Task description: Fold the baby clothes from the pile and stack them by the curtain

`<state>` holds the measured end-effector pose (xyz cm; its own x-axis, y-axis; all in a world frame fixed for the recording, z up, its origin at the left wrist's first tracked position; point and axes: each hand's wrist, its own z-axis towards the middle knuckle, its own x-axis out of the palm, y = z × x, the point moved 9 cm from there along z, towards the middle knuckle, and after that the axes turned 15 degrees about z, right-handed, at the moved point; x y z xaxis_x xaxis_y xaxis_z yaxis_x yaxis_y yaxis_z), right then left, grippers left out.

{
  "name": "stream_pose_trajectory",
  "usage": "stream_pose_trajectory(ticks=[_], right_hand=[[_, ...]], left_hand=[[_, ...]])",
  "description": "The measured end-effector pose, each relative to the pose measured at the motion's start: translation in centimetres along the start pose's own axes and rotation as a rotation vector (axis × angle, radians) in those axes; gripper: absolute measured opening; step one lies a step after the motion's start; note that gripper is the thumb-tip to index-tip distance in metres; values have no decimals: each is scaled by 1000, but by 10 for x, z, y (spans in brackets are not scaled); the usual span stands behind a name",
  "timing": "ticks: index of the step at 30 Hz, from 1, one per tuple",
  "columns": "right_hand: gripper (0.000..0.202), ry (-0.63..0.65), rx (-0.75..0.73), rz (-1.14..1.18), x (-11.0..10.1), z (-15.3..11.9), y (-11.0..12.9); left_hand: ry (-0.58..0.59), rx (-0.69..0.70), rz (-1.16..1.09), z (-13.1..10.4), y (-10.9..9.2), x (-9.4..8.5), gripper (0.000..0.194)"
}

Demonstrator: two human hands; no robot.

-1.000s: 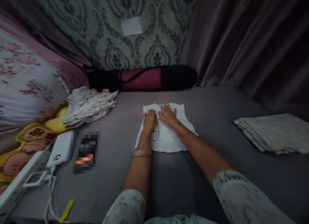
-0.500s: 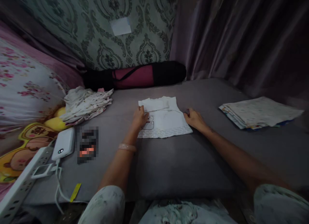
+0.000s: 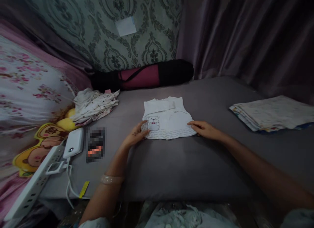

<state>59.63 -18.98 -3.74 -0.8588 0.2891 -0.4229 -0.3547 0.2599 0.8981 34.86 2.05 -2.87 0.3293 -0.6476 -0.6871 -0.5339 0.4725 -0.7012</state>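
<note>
A small white garment (image 3: pixel 171 121) with a bear print and lines of lettering lies flat on the grey surface (image 3: pixel 171 169), its upper part folded over in a flap. At its lower left edge, my left hand (image 3: pixel 137 133) has thumb and fingers apart, touching the cloth beside the bear. My right hand (image 3: pixel 203 129) pinches the garment's lower right edge between thumb and fingers.
A folded cloth stack (image 3: pixel 272 113) lies at right, crumpled cloth (image 3: pixel 95 105) at left. A white power bank (image 3: pixel 73 142), cables, a power strip (image 3: pixel 34 185) and a blurred item (image 3: pixel 95 144) are left. Behind lies a black and maroon bag (image 3: pixel 142 75).
My left hand has moved down from the folded flap to the lower left edge, uncovering the bear print. My right hand has shifted down along the right side. The view has shifted slightly.
</note>
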Motion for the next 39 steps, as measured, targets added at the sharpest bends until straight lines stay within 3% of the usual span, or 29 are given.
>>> stream_pose_trajectory(ticks=[2,5,7,12,15,18,23,25,31,39], right_hand=[[43,78,-49,-29,0,-7,2],[50,91,-184,-88,-4,-15,14],[48,73,-269,-138,-6,-16,22],[30,-57,-430,-265,-12,-6,37],[21,-170,-439,-285,-22,4,40],[20,-185,-398,-156,-26,18,39],[26,-275,-309,57,-32,40,34],[28,-349,-324,76,-37,48,36],[36,-481,-369,72,-47,78,40],[35,-606,-308,2,-60,117,42]], left_hand=[[98,54,-65,-11,-7,3,60],[213,98,-19,-23,-7,6,58],[200,140,74,-25,-4,4,64],[-103,339,303,-13,-9,-14,47],[-220,325,344,-2,-10,-24,28],[-364,282,267,5,-14,-40,17],[-345,303,-49,25,-26,-39,21],[-408,281,-102,35,-29,-40,24],[-699,191,-90,60,-32,-49,29],[-815,132,-76,103,-31,-57,24]])
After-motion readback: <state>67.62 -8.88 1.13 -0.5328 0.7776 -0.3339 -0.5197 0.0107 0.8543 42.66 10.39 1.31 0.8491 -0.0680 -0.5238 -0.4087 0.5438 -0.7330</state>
